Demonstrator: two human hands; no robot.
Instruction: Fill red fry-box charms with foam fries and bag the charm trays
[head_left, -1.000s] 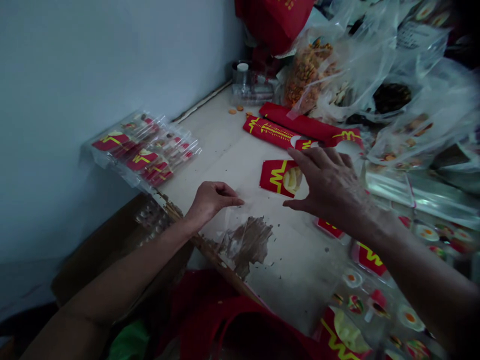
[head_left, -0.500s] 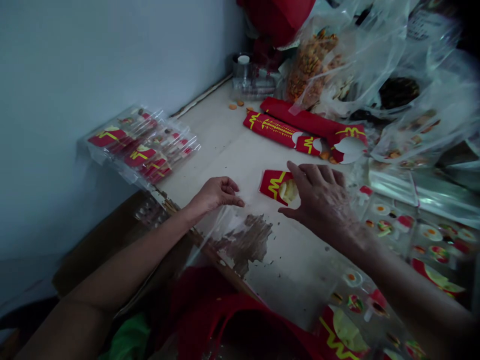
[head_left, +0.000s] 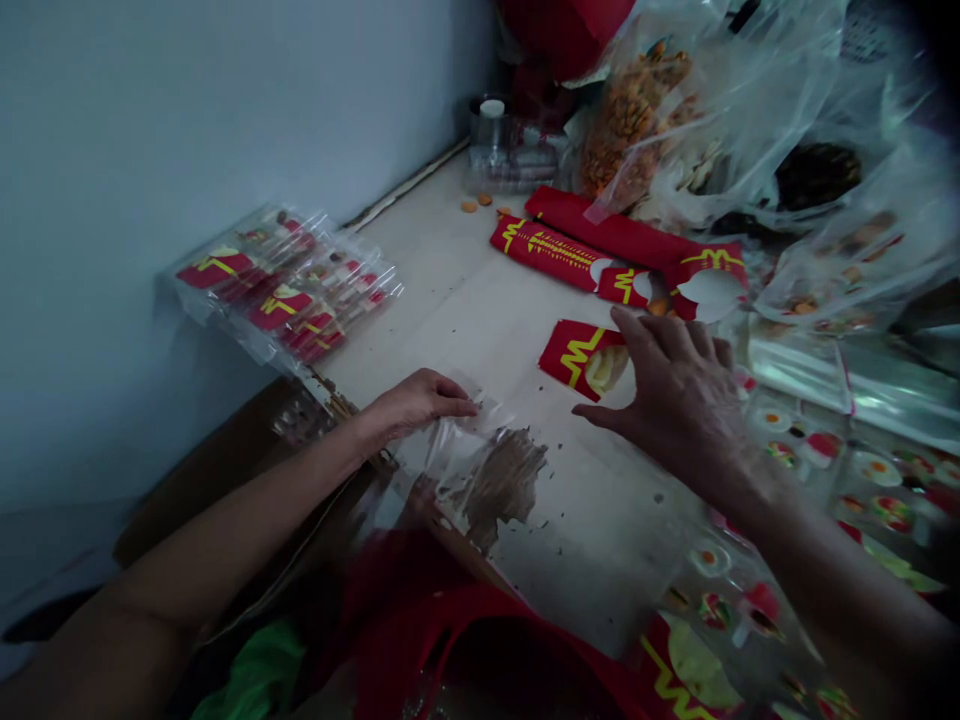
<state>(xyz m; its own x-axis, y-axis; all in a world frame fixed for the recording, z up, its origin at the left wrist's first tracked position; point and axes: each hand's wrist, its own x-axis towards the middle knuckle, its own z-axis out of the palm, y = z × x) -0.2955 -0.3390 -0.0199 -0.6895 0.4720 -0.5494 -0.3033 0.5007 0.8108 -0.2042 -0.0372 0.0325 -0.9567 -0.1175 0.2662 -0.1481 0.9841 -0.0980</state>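
My left hand (head_left: 424, 403) is closed in a pinch on the edge of a clear plastic bag (head_left: 454, 450), which hangs over the table's front edge. My right hand (head_left: 667, 385) has its thumb and index finger round the right end of a small red carton (head_left: 574, 357). Printed with a yellow zigzag, the carton has pale pieces that look like toy fries at its open end. The carton seems gripped by its edges, just over the white table (head_left: 480, 325); part of it is hidden behind the hand.
Filled clear packs (head_left: 277, 285) are stacked at the left by the wall. Rows of red cartons (head_left: 551, 255) lie behind my right hand. Bags of small brown pieces (head_left: 637, 125) crowd the back right. Clear sleeves (head_left: 799, 370) and toy food sets (head_left: 757, 605) cover the right side.
My right hand has shifted right and slightly away from me, and the red carton has moved with it. My left hand stays near the same spot; more of the clear bag shows beside its fingers.
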